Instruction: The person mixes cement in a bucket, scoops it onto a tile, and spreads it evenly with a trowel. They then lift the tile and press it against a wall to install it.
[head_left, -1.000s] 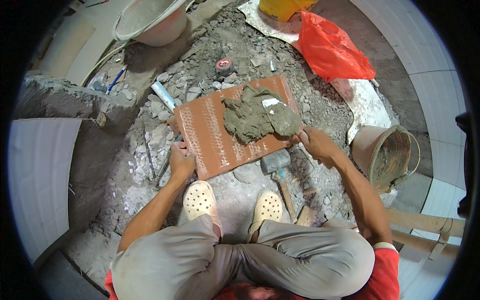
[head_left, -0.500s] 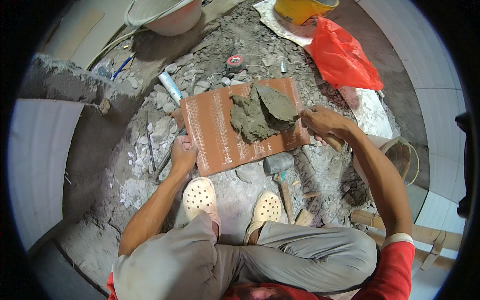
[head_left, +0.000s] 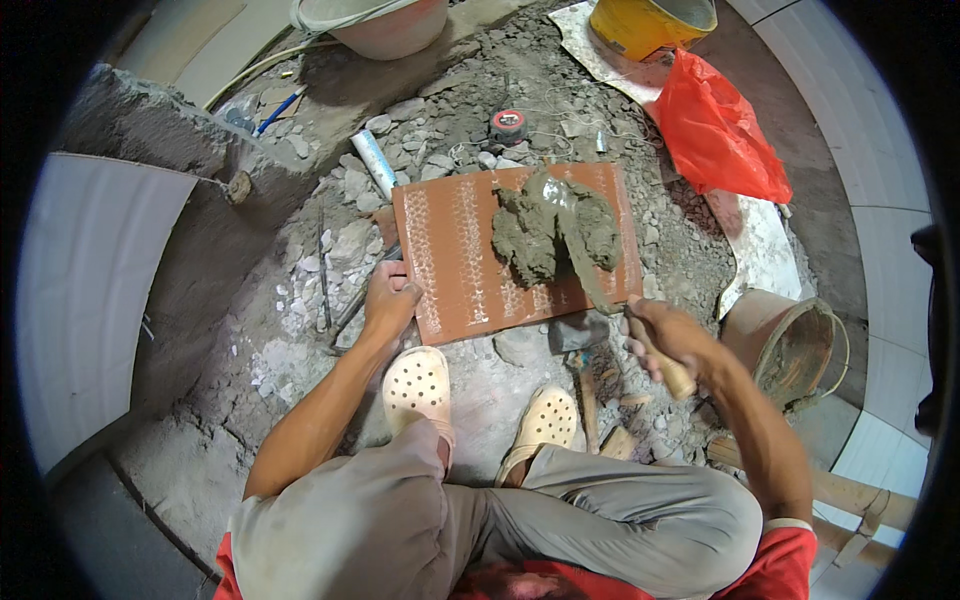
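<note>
A reddish-brown tile (head_left: 445,255) with pale stippled stripes is held above the rubble in front of my feet. My left hand (head_left: 390,310) is closed on its left edge. Grey-green mortar (head_left: 525,235) is heaped on the right half of the tile. My right hand (head_left: 665,345) grips a trowel by its wooden handle (head_left: 672,375); the blade (head_left: 583,270) reaches up into the mortar. Just below the tile's lower edge lies a mallet with a grey head (head_left: 578,335), partly hidden, its handle pointing toward me.
Around me are a tape measure (head_left: 508,125), a white tube (head_left: 371,160), a red plastic bag (head_left: 720,130), yellow (head_left: 640,35) and pale (head_left: 380,25) buckets at the back, a mortar-stained bucket (head_left: 750,335) and wooden poles (head_left: 830,495) at right, and a rough concrete ledge (head_left: 150,130) at left.
My right hand has moved down toward me with the trowel, its blade now pulled lengthwise through the mortar. My left hand still holds the tile. The whole view has shifted slightly.
</note>
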